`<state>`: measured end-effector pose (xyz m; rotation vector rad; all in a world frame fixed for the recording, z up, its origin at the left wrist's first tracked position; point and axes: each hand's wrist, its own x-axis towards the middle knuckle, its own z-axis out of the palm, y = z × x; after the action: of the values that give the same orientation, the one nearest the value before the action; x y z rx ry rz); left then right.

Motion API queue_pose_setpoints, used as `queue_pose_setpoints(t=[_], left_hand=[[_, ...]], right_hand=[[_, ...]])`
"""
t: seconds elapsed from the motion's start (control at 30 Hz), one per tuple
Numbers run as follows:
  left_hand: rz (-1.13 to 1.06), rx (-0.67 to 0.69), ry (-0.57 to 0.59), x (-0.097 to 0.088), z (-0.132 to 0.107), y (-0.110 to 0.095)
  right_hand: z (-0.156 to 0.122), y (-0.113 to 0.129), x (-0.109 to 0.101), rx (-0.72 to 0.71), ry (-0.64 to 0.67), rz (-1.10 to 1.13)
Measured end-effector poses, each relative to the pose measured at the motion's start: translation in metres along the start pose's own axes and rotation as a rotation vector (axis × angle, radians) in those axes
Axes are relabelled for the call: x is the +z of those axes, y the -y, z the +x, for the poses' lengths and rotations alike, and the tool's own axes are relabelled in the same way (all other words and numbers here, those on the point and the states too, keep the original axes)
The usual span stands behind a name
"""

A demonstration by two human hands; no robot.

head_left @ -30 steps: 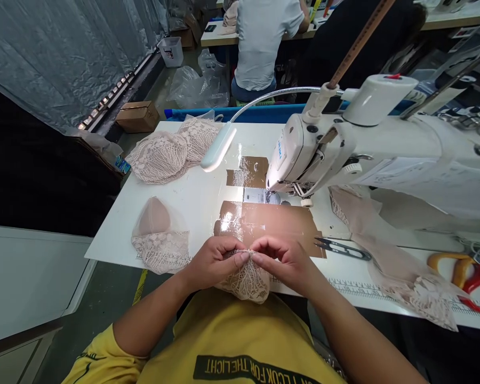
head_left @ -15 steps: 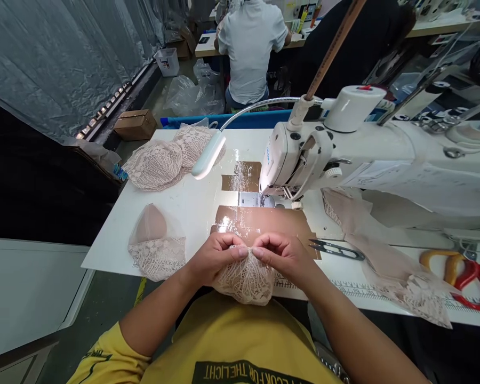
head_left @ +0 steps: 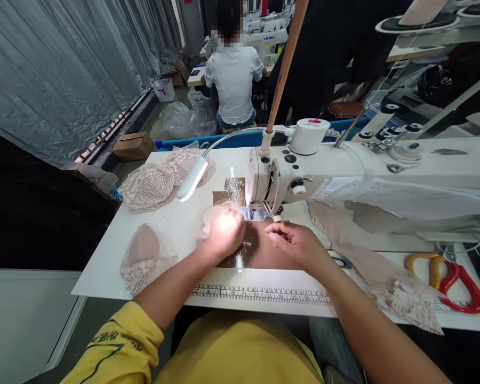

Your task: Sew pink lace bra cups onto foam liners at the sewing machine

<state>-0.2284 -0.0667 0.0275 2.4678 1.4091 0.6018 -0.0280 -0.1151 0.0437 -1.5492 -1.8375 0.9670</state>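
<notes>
My left hand (head_left: 225, 233) lies closed on a pale lace cup piece (head_left: 211, 215), pressing it to the table just left of the needle of the white sewing machine (head_left: 344, 170). The lamp's glare washes out the piece and my knuckles. My right hand (head_left: 295, 243) rests on the brown taped patch (head_left: 264, 255) in front of the needle, fingers curled into a pinch. What the pinch holds is too small to make out.
The gooseneck lamp (head_left: 192, 179) hangs over the white table (head_left: 176, 226). A pile of lace cups (head_left: 152, 184) lies far left and another cup (head_left: 143, 255) near left. Beige fabric (head_left: 384, 272) and red-and-yellow scissors (head_left: 456, 274) lie at the right. A person (head_left: 234, 80) sits at a table behind.
Both hands moved from the table's near edge forward to the needle, carrying the lace piece. They have come apart; the head camera tilted up.
</notes>
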Motion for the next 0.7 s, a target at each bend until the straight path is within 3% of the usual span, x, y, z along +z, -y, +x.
queue_pose_setpoints(t=[0.07,0.13,0.23,0.37,0.53,0.7], left_hand=[[0.034,0.029,0.056,0.022,0.003,-0.013],[0.045,0.047,0.085,0.029,-0.001,-0.021],[0.050,0.062,0.132,0.016,-0.012,-0.023],[-0.066,0.132,0.228,-0.004,-0.017,-0.007],[-0.135,0.234,0.116,0.006,-0.013,0.011],[-0.102,0.282,0.114,0.019,-0.003,0.019]], right_hand=[[0.012,0.001,0.005,-0.042,0.018,-0.120],[0.020,-0.001,0.012,-0.096,0.023,-0.227],[0.024,-0.008,0.027,-0.198,0.062,-0.392],[0.020,-0.014,0.038,-0.292,0.097,-0.627],[0.019,-0.012,0.041,-0.281,0.053,-0.784],[0.026,-0.010,0.041,-0.239,0.021,-0.786]])
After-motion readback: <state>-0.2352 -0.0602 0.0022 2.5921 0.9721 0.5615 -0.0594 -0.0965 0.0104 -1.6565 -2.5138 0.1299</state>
